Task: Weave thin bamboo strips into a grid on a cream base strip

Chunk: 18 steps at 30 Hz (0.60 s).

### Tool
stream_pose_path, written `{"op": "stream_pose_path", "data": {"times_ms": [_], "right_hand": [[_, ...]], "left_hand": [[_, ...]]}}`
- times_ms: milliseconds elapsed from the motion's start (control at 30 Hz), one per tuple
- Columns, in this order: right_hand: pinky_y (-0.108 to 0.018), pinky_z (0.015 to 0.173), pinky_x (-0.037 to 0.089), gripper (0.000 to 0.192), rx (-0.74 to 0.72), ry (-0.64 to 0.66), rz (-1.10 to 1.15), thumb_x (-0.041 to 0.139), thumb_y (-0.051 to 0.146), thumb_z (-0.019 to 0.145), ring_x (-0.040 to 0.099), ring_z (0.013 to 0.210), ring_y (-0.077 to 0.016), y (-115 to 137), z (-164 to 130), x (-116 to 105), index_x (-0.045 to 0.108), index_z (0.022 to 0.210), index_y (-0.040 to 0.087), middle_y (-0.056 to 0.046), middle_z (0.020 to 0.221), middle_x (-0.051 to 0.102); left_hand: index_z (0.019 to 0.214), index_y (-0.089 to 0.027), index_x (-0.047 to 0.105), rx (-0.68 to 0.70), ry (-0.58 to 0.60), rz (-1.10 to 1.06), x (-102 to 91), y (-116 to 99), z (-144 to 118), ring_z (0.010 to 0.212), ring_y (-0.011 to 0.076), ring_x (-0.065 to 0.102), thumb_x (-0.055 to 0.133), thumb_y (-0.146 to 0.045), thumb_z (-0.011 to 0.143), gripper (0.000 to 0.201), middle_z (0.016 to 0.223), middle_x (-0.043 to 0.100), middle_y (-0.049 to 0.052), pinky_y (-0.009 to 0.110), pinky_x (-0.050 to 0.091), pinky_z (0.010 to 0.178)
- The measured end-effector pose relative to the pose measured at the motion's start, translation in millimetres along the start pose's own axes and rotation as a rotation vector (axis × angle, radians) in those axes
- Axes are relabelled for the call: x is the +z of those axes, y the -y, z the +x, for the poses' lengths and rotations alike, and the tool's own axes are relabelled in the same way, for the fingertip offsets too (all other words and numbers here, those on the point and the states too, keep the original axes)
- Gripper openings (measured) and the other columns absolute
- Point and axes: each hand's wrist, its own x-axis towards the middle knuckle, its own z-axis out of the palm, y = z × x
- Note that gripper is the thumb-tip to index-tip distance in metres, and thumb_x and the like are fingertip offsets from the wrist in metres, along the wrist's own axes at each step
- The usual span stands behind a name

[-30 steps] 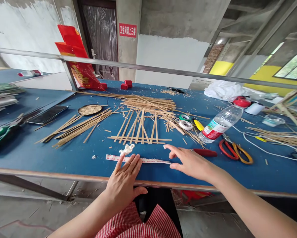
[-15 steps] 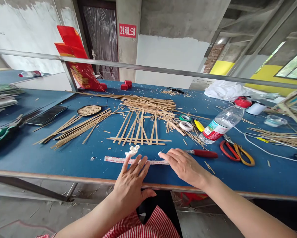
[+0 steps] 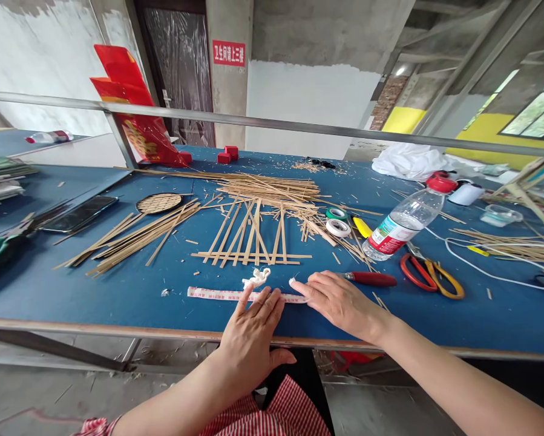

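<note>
Pressing flat with both hands, you are pinning a paper tape strip [image 3: 217, 295] to the blue tabletop [image 3: 117, 290], close to its near edge. Your left hand [image 3: 253, 330] is lying palm down with its fingers spread and straight, the fingertips resting on the strip a little right of its middle; that grip is wide and closing on nothing. Your right hand [image 3: 337, 300] is lying flat too, fingers together and pointing left, its fingertips touching the strip's right end; again nothing is being clasped, only held down.

Taking the strip as the landmark: its long axis is running left to right, parallel to the tabletop's near edge. Most of its bare length is stretching away to the left of your left hand, so the left hand is the nearer one to that free end, while the right hand is sitting at the opposite end. Just beyond the strip, a small crumpled white scrap [image 3: 256, 278] is lying beside your left fingertips. Farther beyond it, a lattice of bamboo slats [image 3: 253, 242] is resting flat. To the right of the strip, just past your right hand, a red-handled tool [image 3: 367, 279] is lying, and beyond that, red and orange scissors [image 3: 430, 275] and a tilted water bottle [image 3: 405, 221].
</note>
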Motion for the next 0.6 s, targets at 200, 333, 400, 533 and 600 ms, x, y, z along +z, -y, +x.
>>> {"op": "stream_pose_path", "data": {"times_ms": [200,333,400,533,600], "right_hand": [[-0.034,0.079,0.046,0.042,0.126,0.019,0.142,0.043,0.016,0.085,0.053,0.088,-0.0174,-8,-12,0,0.037,0.127,0.017,-0.007,0.094,0.058],[-0.032,0.076,0.047,0.043,0.164,0.023,0.145,0.038,0.013,0.087,0.053,0.083,-0.0161,-8,-21,3,0.034,0.130,0.018,-0.006,0.091,0.058],[-0.033,0.079,0.046,0.045,0.148,0.012,0.097,0.037,0.010,0.086,0.053,0.086,-0.0167,-6,-24,6,0.035,0.130,0.019,-0.006,0.092,0.058],[-0.037,0.085,0.044,0.046,0.063,-0.011,-0.004,0.034,0.005,0.084,0.051,0.094,-0.0191,-3,-27,7,0.040,0.128,0.017,-0.008,0.098,0.059],[-0.037,0.085,0.043,0.046,0.038,-0.019,-0.028,0.032,0.005,0.084,0.051,0.094,-0.0191,-3,-28,5,0.041,0.127,0.017,-0.008,0.098,0.059]], "left_hand": [[0.128,-0.014,0.038,0.002,0.006,-0.008,-0.1,0,0,0.121,0.0251,0.038,0.034,-0.063,0.079,0.070,0.132,0.042,0.010,0.044,0.008,0.106],[0.131,-0.015,0.034,0.000,0.010,-0.022,2.1,-5,3,0.122,0.0243,0.037,0.034,-0.064,0.078,0.072,0.133,0.040,0.010,0.045,0.008,0.106],[0.131,-0.014,0.033,0.014,0.017,-0.037,3.0,-8,6,0.123,0.0242,0.036,0.033,-0.066,0.077,0.075,0.134,0.040,0.010,0.044,0.009,0.106],[0.129,-0.011,0.036,0.033,0.035,-0.052,4.7,-13,14,0.122,0.0250,0.037,0.030,-0.070,0.075,0.080,0.132,0.041,0.011,0.045,0.009,0.106],[0.128,-0.011,0.038,0.039,0.034,-0.048,5.7,-14,16,0.122,0.0253,0.037,0.030,-0.070,0.075,0.080,0.131,0.042,0.012,0.045,0.009,0.106]]}}
